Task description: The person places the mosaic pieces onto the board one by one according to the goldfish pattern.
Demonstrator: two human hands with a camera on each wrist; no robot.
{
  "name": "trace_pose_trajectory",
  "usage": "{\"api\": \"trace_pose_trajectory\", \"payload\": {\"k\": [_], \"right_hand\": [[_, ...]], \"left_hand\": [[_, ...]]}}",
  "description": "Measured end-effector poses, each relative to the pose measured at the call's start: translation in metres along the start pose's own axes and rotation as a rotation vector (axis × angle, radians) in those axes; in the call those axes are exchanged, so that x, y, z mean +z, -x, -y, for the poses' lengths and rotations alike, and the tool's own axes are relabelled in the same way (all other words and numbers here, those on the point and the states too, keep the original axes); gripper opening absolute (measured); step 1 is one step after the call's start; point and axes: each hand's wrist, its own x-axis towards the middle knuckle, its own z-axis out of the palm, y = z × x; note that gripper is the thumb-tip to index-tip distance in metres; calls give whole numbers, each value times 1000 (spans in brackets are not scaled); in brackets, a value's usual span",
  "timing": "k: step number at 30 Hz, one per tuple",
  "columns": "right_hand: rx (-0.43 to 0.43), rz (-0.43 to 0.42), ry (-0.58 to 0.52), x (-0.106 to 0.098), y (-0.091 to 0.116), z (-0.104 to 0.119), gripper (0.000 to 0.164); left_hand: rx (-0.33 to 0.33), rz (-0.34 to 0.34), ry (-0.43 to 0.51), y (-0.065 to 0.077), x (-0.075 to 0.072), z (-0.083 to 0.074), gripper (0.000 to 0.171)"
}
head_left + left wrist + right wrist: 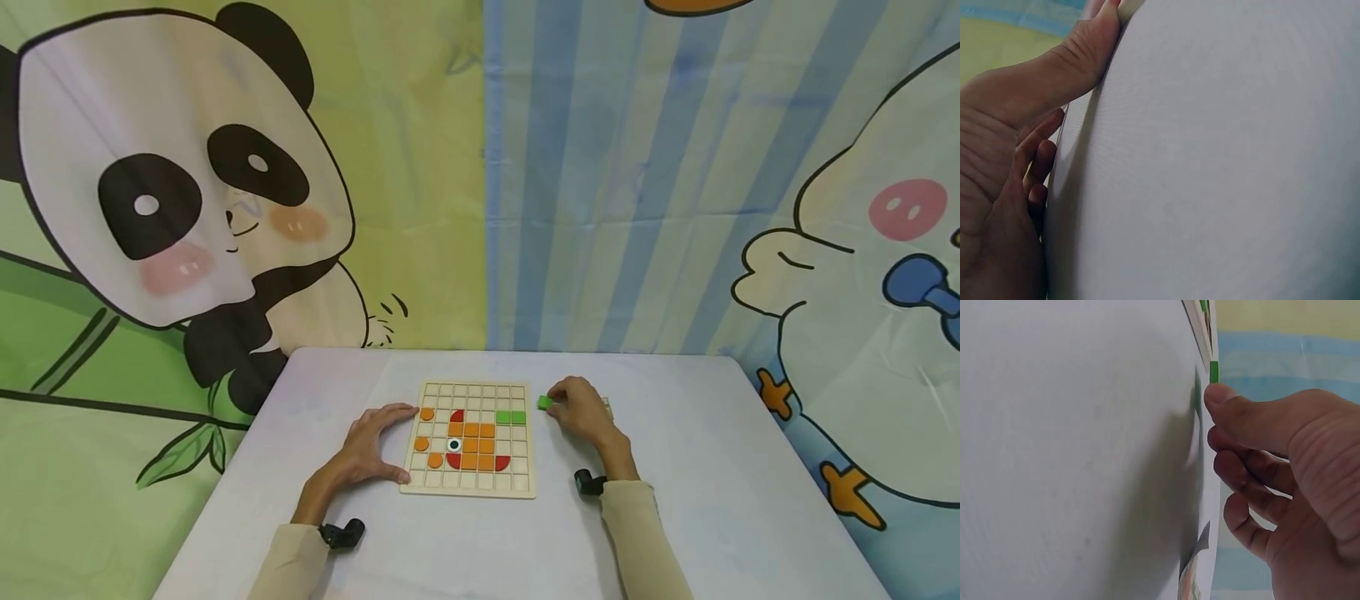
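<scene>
A square wooden grid board [468, 494] lies on the white table. On it sit several orange square tiles [471, 445], red quarter-round pieces [502, 462], orange discs [422, 443], a white piece with a black dot [453, 446] and two green squares [512, 417]. My left hand [367, 447] is spread along the board's left side, its thumb and fingertips touching the edge. To the right of the board, my right hand [581, 408] pinches a green square tile [1214, 372] between thumb and fingers, above the table and apart from the board.
Behind my right hand a pale item [608, 407] shows, mostly hidden. A printed item [1190, 584] lies at the bottom of the right wrist view. The white table [712, 467] reaches back to cartoon-printed curtains [420, 183].
</scene>
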Motion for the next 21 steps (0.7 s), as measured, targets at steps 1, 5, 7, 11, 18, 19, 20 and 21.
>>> {"api": "trace_pose_trajectory", "payload": {"k": [1, 5, 7, 11, 18, 19, 20, 21], "right_hand": [[-11, 6, -12, 1, 0, 2, 21], [-65, 19, -45, 4, -3, 9, 21], [-91, 24, -56, 7, -4, 13, 20], [-121, 38, -75, 14, -8, 20, 20], [-176, 48, -112, 28, -14, 32, 18], [-177, 51, -118, 30, -15, 34, 19], [-179, 52, -121, 31, -16, 35, 19], [-181, 52, -125, 32, -17, 36, 20]], "left_hand": [[0, -3, -1, 1, 0, 0, 119], [-9, 2, 6, 2, 0, 0, 118], [-12, 5, 19, 1, 1, -1, 118], [-4, 5, 19, 1, 1, 0, 119], [20, -15, 17, 1, -1, 1, 120], [23, -17, 12, 1, -1, 1, 119], [25, -19, 8, 1, -1, 1, 119], [22, -17, 8, 1, -1, 1, 119]]}}
